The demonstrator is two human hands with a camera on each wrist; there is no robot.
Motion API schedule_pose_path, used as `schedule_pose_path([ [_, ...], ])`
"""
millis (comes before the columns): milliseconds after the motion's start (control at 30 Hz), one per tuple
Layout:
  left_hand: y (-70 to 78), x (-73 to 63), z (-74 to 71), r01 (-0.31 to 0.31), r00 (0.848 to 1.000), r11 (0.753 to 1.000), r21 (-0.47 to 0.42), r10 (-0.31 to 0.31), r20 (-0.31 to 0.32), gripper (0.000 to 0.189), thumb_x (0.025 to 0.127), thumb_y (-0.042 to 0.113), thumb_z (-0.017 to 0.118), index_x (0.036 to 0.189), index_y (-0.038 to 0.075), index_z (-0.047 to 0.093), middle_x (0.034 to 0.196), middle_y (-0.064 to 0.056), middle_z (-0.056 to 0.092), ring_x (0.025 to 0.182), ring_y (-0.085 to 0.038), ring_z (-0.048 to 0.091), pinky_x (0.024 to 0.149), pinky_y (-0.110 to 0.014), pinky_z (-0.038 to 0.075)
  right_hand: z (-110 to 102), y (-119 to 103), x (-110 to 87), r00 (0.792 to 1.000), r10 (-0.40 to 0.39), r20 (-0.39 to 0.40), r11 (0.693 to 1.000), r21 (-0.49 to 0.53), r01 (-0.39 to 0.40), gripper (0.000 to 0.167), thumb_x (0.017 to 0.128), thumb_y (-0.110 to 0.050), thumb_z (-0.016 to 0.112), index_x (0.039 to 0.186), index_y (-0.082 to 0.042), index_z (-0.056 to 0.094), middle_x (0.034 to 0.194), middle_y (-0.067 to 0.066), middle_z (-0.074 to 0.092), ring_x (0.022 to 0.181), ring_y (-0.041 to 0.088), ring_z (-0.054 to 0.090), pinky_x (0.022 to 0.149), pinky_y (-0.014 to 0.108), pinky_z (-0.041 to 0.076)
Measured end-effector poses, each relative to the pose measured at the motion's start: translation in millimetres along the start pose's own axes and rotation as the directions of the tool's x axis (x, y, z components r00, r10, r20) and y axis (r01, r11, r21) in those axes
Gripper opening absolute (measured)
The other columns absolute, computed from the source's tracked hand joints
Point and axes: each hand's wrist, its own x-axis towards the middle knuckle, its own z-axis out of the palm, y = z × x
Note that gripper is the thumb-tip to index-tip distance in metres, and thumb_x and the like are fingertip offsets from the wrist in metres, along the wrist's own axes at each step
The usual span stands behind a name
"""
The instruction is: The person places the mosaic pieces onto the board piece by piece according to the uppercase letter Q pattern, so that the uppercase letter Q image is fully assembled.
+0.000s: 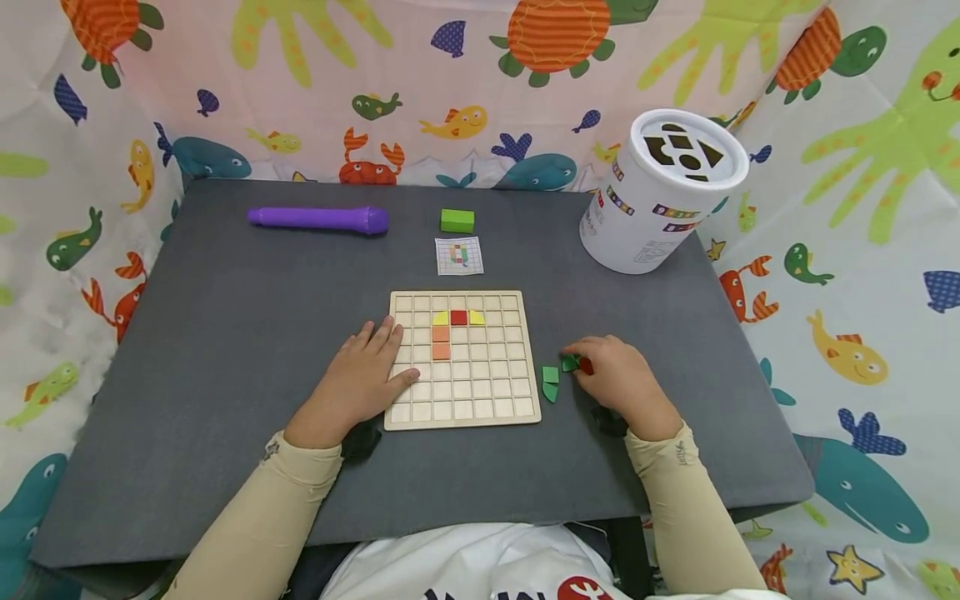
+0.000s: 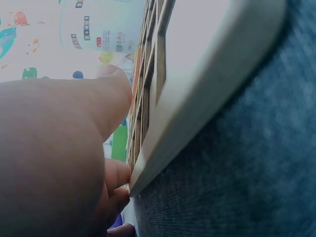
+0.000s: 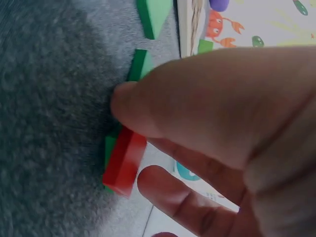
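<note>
My left hand [image 1: 363,375] lies flat with fingers spread on the left edge of a wooden grid board [image 1: 462,422]; its thumb reaches over the cells. On the board sit two yellow pieces with a red square [image 1: 458,317] between them, and two orange squares [image 1: 441,342] below the left yellow one. Right of the board, my right hand [image 1: 618,375] pinches a tilted red block [image 3: 123,160] between thumb and fingers, the fingertips partly hidden. Green pieces lie around it, one green block [image 3: 140,65] by the thumb. Two more green pieces [image 1: 551,375] lie beside the board.
Behind the board lie a small pattern card [image 1: 460,256] and a lime green block [image 1: 457,221]. A purple marker-shaped stick [image 1: 318,219] is at the back left. At the back right stands a white bucket [image 1: 652,200] with shape cut-outs in its lid. Everything rests on a grey table [image 1: 240,333].
</note>
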Motion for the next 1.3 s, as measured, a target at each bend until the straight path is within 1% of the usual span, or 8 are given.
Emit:
schedule_pose_path([
  [133, 0.4, -0.7, -1.3, -0.003, 1.0, 1.0, -0.006, 0.003, -0.011, 0.087, 0.11, 0.055, 0.052, 0.169, 0.0, 0.02, 0.176, -0.019, 0.012, 0.161, -0.046, 0.009, 0.128, -0.061, 0.013, 1.8, -0.2, 2.4, 1.0, 0.021, -0.008, 1.0, -0.01, -0.021, 0.035, 0.088, 0.001, 0.077, 0.12, -0.009, 0.082, 0.12, 0.01, 0.077, 0.105, 0.034, 0.07, 0.088, 0.053, 0.058],
  [333, -0.5, -1.8, -0.1, -0.008, 1.0, 1.0, -0.021, 0.008, -0.012, 0.086, 0.11, 0.054, 0.051, 0.169, 0.0, 0.02, 0.176, -0.019, 0.013, 0.161, -0.046, 0.01, 0.128, -0.061, 0.012, 5.9, -2.7, 5.2, 0.999, 0.03, -0.035, 1.0, -0.009, -0.03, 0.036, 0.088, 0.003, 0.071, 0.12, -0.009, 0.082, 0.12, 0.01, 0.076, 0.103, 0.035, 0.069, 0.08, 0.052, 0.057],
  [533, -0.7, -2.1, 0.1, -0.012, 1.0, 1.0, -0.028, 0.011, -0.016, 0.086, 0.11, 0.054, 0.052, 0.169, 0.0, 0.02, 0.176, -0.019, 0.013, 0.161, -0.046, 0.01, 0.128, -0.061, 0.012, 9.1, -6.5, 6.6, 0.995, 0.076, -0.058, 0.995, -0.055, -0.079, 0.029, 0.093, -0.015, 0.073, 0.12, -0.01, 0.082, 0.119, 0.01, 0.076, 0.107, 0.038, 0.068, 0.084, 0.058, 0.057],
  [700, -0.6, -3.5, -1.2, -0.021, 0.999, 1.0, -0.022, 0.02, -0.027, 0.086, 0.11, 0.054, 0.052, 0.169, -0.001, 0.022, 0.176, -0.02, 0.014, 0.16, -0.047, 0.012, 0.128, -0.061, 0.014, 7.9, -11.1, 6.6, 0.995, 0.084, -0.054, 0.993, -0.077, -0.088, 0.024, 0.093, -0.017, 0.075, 0.115, -0.015, 0.085, 0.111, 0.007, 0.078, 0.097, 0.034, 0.068, 0.073, 0.053, 0.056],
  [867, -0.7, -4.7, -1.9, -0.022, 1.0, 1.0, -0.022, 0.022, -0.02, 0.086, 0.11, 0.054, 0.053, 0.169, -0.001, 0.022, 0.176, -0.02, 0.014, 0.16, -0.047, 0.012, 0.128, -0.061, 0.014, 8.0, -17.1, 5.1, 0.992, 0.102, -0.069, 0.99, -0.092, -0.108, 0.02, 0.093, -0.021, 0.078, 0.111, -0.018, 0.086, 0.107, 0.005, 0.08, 0.086, 0.03, 0.064, 0.064, 0.047, 0.052],
  [1000, -1.1, -4.5, -3.0, -0.028, 0.999, 1.0, -0.003, 0.028, -0.03, 0.086, 0.11, 0.054, 0.054, 0.168, -0.001, 0.023, 0.175, -0.021, 0.016, 0.159, -0.047, 0.015, 0.127, -0.062, 0.016, 8.2, -23.1, 4.7, 0.988, 0.134, -0.08, 0.983, -0.113, -0.143, 0.019, 0.094, -0.028, 0.082, 0.109, -0.018, 0.086, 0.098, 0.003, 0.079, 0.083, 0.029, 0.061, 0.063, 0.046, 0.05],
  [1100, -0.9, -5.0, -3.7, -0.032, 0.999, 0.999, 0.01, 0.032, -0.039, 0.086, 0.109, 0.053, 0.055, 0.168, -0.002, 0.025, 0.174, -0.022, 0.018, 0.158, -0.049, 0.018, 0.126, -0.063, 0.019, 7.7, -27.2, 5.7, 0.984, 0.16, -0.079, 0.979, -0.111, -0.169, 0.018, 0.094, -0.029, 0.083, 0.107, -0.017, 0.086, 0.093, 0.002, 0.077, 0.082, 0.028, 0.061, 0.063, 0.047, 0.049],
  [1300, 1.9, -5.5, -6.2, -0.019, 0.999, 1.0, 0.025, 0.02, -0.036, 0.086, 0.109, 0.053, 0.056, 0.167, -0.003, 0.026, 0.174, -0.022, 0.019, 0.158, -0.048, 0.019, 0.126, -0.062, 0.02, 5.0, -29.6, 10.8, 0.971, 0.227, -0.081, 0.968, -0.092, -0.234, 0.02, 0.093, -0.029, 0.083, 0.107, -0.015, 0.084, 0.092, 0.003, 0.076, 0.081, 0.03, 0.064, 0.065, 0.048, 0.051],
])
